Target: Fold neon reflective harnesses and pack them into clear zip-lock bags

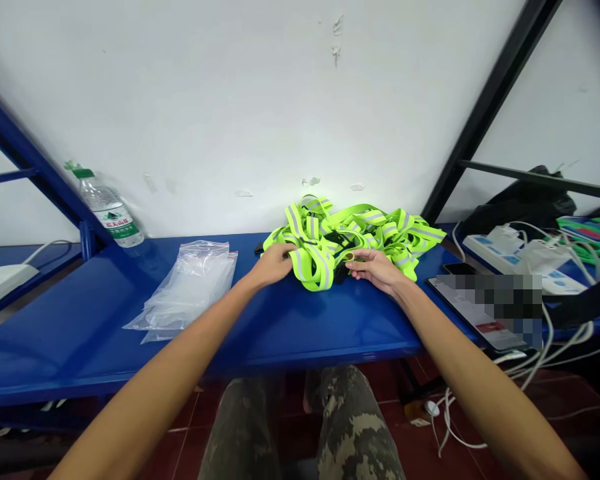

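A tangled heap of neon-yellow reflective straps (375,230) with grey stripes lies on the blue table against the wall. My left hand (275,265) is closed on the heap's left front edge, its fingertips partly hidden behind a loop of strap. At the front of the heap, my right hand (376,268) pinches a strap between thumb and fingers beside some black pieces (339,257). What exactly those black pieces are is hard to make out among the folds.
Clear plastic zip bags (195,287) lie in a stack to the left. Behind them a water bottle (111,208) leans by the blue frame. On the right are a tablet (473,317), a phone (459,269), a power strip (503,257) with chargers, and white cables (547,333).
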### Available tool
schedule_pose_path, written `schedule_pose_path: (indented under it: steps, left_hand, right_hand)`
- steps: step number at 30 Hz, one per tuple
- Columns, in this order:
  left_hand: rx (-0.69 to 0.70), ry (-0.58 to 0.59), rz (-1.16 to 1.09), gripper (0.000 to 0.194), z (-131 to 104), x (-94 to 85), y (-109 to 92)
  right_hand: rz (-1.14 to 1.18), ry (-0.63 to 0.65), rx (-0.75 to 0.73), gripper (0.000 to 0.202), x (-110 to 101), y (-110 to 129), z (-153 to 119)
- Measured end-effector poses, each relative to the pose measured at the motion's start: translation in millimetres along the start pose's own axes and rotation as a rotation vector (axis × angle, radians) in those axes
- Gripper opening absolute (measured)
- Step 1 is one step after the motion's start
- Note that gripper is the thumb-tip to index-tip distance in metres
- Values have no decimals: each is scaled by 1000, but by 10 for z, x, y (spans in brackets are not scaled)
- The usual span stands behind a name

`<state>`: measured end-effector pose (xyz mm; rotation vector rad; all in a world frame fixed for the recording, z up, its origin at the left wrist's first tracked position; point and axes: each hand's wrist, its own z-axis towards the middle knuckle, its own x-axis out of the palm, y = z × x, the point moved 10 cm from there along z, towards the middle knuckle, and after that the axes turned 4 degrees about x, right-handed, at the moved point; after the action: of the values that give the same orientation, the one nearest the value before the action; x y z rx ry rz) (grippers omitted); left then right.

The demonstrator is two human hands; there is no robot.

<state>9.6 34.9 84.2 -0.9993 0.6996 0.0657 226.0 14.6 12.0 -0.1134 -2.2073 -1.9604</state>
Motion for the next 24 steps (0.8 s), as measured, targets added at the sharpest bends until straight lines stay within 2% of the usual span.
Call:
schedule_pose_path:
  steps: [3, 5, 8, 10, 12, 14, 18, 24]
  left_hand:
    - [-273, -287, -322, 18, -65, -286, 312]
    - [-479, -417, -580, 15, -176, -329, 509]
    - [-753, -441, -863, 8, -337, -223, 657]
    - [-877, -430, -927, 14, -431, -194, 692]
    - [-906, -412, -939, 22, -464, -220, 688]
    - [-870, -381, -924, 23, -440, -268, 654]
    - [-761, -256, -899, 5, -311, -312, 499]
    - [-683, -76, -937, 26, -176, -244, 190]
  right_hand:
    - [-65, -22, -62, 36, -2, 50, 4]
    - [-67, -9, -84, 37, 22, 74, -4]
    - [-12, 7, -81, 40, 28, 95, -21]
    - [49, 11, -64, 41, 12, 100, -30]
    - [108, 16, -52, 41, -4, 112, -36]
    - [159, 16, -55, 41, -18, 132, -37]
    - [220, -61, -72, 43, -91, 143, -23]
    - [169, -96, 8, 35, -72, 26, -1]
